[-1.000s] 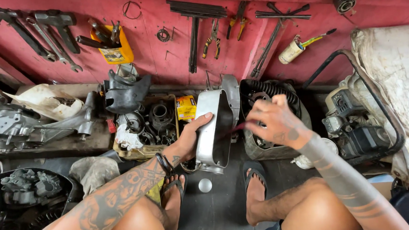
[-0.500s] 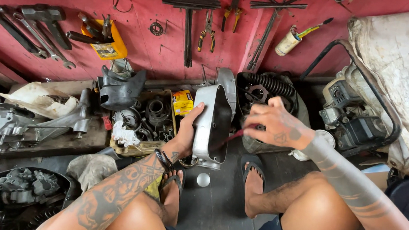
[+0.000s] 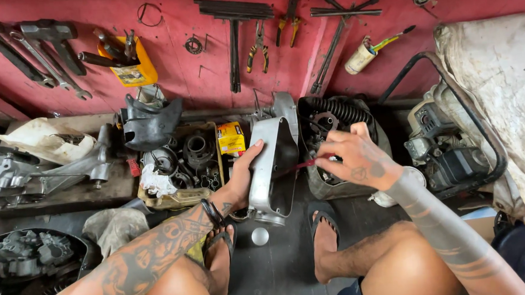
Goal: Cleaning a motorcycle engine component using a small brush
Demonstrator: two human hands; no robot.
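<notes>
A silver metal engine cover (image 3: 271, 165) stands on edge on the floor between my feet, its hollow side turned right. My left hand (image 3: 243, 177) grips its left rim and holds it upright. My right hand (image 3: 354, 154) pinches a thin red-handled tool (image 3: 302, 165) whose tip reaches into the cover's hollow. A small round silver cap (image 3: 259, 235) lies on the floor just below the cover.
A tray of dark engine parts (image 3: 182, 166) and a yellow box (image 3: 231, 138) sit left of the cover. A black finned engine part (image 3: 339, 122) is behind my right hand. Wrenches (image 3: 42, 54) and pliers (image 3: 258, 46) hang on the red wall. A small engine (image 3: 445, 150) under cloth stands right.
My right hand has shifted slightly as the red-handled tool works inside the cover. My left hand keeps its grip on the cover, which stays in place.
</notes>
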